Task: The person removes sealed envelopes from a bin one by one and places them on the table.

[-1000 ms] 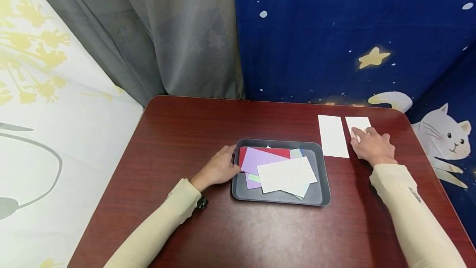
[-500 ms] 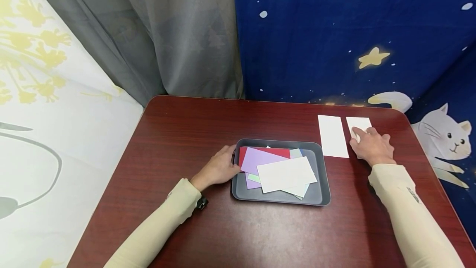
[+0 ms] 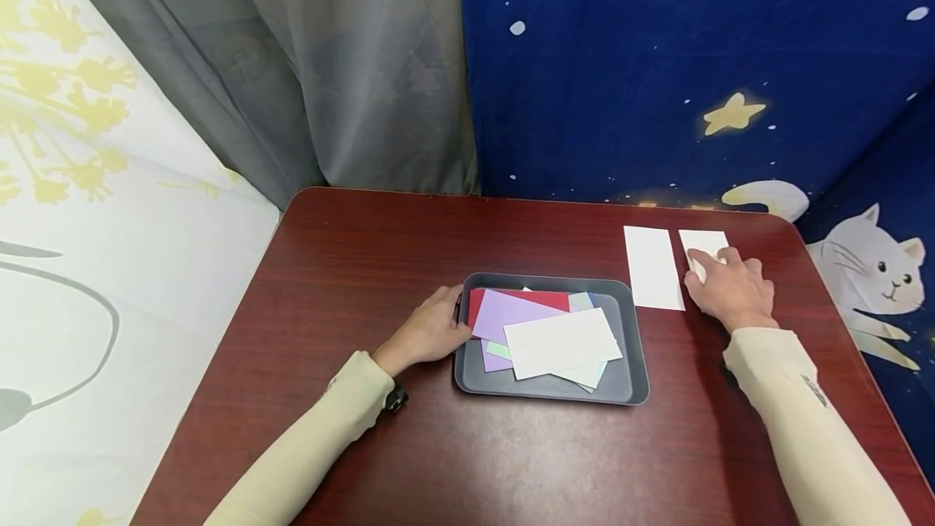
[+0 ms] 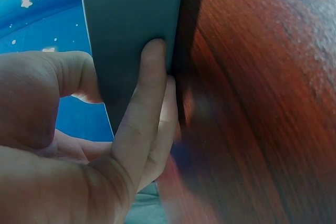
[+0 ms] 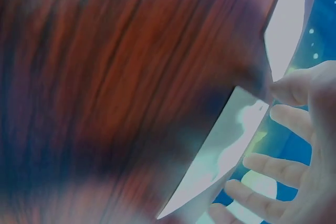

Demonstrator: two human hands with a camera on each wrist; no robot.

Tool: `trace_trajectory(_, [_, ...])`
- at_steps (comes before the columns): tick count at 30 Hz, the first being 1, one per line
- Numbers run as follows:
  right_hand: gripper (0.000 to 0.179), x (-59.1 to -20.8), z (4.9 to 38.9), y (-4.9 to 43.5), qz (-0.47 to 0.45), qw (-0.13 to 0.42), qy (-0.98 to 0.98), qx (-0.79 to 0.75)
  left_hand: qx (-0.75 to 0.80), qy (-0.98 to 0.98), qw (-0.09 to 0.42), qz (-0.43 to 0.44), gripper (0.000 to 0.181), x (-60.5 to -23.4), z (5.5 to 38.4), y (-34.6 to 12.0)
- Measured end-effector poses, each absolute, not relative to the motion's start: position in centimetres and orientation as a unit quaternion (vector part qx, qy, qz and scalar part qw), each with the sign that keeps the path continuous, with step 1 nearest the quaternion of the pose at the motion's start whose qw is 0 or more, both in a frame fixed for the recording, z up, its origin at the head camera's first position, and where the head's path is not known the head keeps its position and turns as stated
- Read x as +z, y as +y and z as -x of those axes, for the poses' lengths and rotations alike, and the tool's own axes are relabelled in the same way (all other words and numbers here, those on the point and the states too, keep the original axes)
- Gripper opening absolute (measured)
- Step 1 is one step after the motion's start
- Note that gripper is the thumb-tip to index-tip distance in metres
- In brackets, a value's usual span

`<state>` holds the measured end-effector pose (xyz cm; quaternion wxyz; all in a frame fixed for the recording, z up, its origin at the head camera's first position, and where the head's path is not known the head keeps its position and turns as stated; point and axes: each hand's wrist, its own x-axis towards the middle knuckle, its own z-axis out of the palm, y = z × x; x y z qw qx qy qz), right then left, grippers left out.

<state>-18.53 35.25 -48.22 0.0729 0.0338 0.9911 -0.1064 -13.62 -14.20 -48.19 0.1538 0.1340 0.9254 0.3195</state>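
Observation:
My left hand [image 3: 431, 325] grips the left side of a dark grey tray [image 3: 548, 394]. In the left wrist view, fingers [image 4: 137, 108] lie along the tray's outer wall [image 4: 134, 9] and the thumb is at its rim. Inside the tray lies a loose pile: a white card [image 3: 562, 343] on top, over purple [image 3: 514, 312] and red cards [image 3: 548, 297]. At the table's back right, my right hand [image 3: 733, 291] rests its fingertips on a white card [image 3: 704, 239], fingers spread. Its palm hides the card's near part. Just left, a second white card [image 3: 653, 268] lies parallel.
Everything stands on a dark red wood-grain table [image 3: 365, 250]. Grey [image 3: 380, 63] and blue [image 3: 621, 88] curtains hang behind its back edge. A white patterned cloth [image 3: 146, 266] is on the left. A small black device [image 3: 397, 400] sits at the left wrist.
The right hand has shifted very slightly on its card. The left hand and the tray hold still.

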Motion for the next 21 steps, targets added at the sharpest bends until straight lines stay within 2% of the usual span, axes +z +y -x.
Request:
trace_trajectory(14, [0.052, -47.1, 17.7, 31.0, 0.060, -0.038, 0.994, -0.088, 0.319, 0.925, 0.166, -0.120, 0.078, -47.7, 13.5, -14.0])
trace_trajectory(21, [0.047, -46.4, 16.9, 28.6, 0.110, -0.095, 0.985, -0.088, 0.317, 0.928, 0.122, -0.154, 0.080, -51.4, 14.7, -14.8])
